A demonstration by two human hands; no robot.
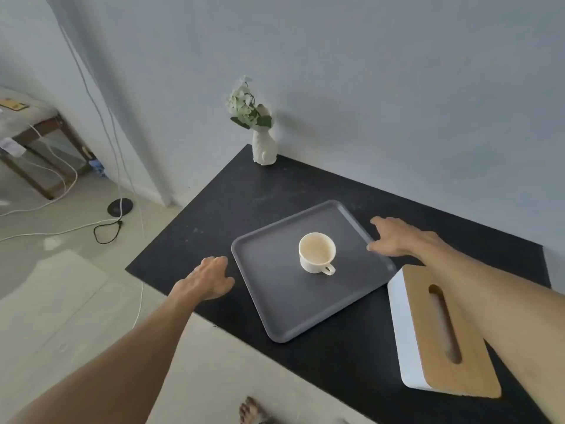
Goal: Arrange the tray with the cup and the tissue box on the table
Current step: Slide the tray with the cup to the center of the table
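A dark grey square tray (275,301) lies on the black table (244,191). A white cup (317,253) with its handle toward me stands upright near the tray's middle. A white tissue box with a wooden lid (440,335) sits on the table just right of the tray, close to its right corner. My left hand (206,278) hovers palm down beside the tray's left edge, fingers apart, holding nothing. My right hand (397,237) is spread at the tray's right rim, with the thumb near the edge; whether it touches is unclear.
A white vase with pale flowers (263,148) stands at the table's far corner by the wall. Cables (107,221) trail over the floor on the left, near a wooden bench (36,130). My bare foot (253,411) shows below the table's front edge.
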